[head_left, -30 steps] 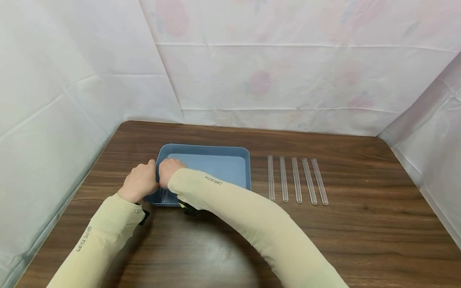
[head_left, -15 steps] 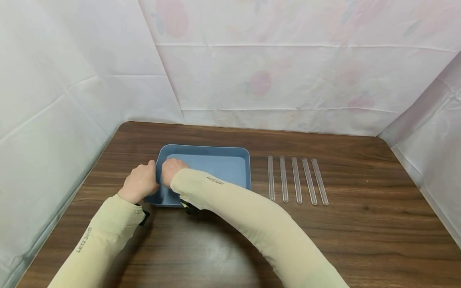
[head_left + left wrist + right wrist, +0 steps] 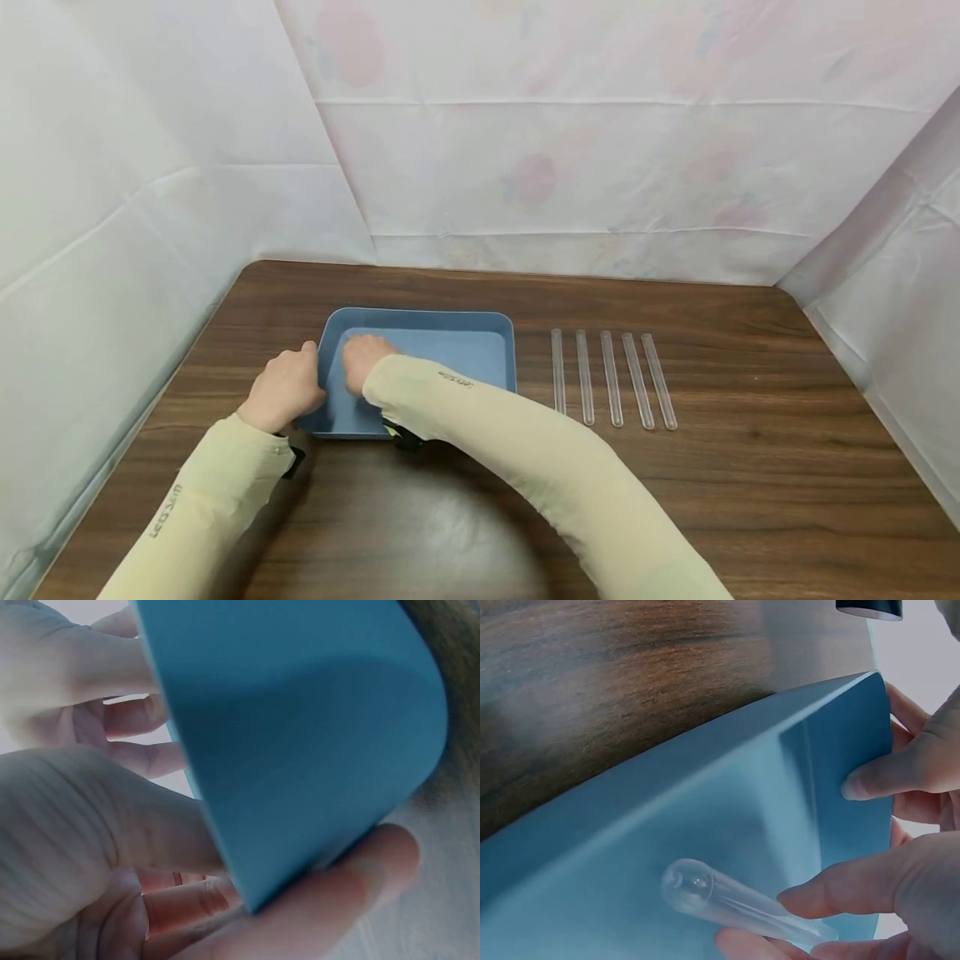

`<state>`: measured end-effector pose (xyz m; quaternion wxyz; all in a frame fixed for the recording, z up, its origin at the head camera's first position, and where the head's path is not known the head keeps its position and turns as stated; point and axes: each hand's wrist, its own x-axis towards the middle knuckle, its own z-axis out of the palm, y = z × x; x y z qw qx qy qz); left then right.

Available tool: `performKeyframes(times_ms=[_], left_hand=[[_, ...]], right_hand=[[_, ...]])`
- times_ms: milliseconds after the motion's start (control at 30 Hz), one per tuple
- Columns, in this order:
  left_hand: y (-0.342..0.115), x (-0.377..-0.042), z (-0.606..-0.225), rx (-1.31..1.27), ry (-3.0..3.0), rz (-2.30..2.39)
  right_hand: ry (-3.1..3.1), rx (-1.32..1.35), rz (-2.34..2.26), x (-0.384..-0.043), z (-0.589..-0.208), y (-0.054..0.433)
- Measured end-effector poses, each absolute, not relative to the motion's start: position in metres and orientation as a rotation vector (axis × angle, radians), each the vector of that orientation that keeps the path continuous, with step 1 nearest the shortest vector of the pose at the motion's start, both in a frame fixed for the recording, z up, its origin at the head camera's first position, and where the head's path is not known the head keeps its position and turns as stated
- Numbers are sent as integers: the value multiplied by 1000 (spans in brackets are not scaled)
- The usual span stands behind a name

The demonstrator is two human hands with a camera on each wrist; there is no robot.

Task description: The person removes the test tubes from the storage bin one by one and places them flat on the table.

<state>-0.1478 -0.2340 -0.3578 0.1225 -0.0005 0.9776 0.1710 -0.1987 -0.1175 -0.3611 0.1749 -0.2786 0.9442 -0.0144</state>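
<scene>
A blue rectangular tray (image 3: 468, 346) lies on the wooden table. My left hand (image 3: 283, 387) grips its left wall; in the right wrist view the thumb (image 3: 877, 778) presses on the inner face, and in the left wrist view a finger (image 3: 367, 877) lies against the outside. Inside the tray's left part is my right hand (image 3: 367, 365). Between its thumb and fingers it pinches a clear test tube (image 3: 731, 900), rounded end pointing away from the hand. The back of my right hand hides this tube in the head view.
Several clear test tubes (image 3: 611, 379) lie side by side on the table (image 3: 750, 467), to the right of the tray. White curtains (image 3: 525, 179) hang behind the table and on both sides.
My right hand has shifted slightly to the right within the tray. The tube end seen below it earlier no longer shows in the head view. The left hand keeps its grip.
</scene>
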Motion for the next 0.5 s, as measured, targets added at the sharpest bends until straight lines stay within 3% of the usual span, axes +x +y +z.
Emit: performKeyframes(times_ms=[500], left_hand=[[-236,-149,-356,-3,2851,485]], right_hand=[[2693,-720,-180,-201,-343,-78]])
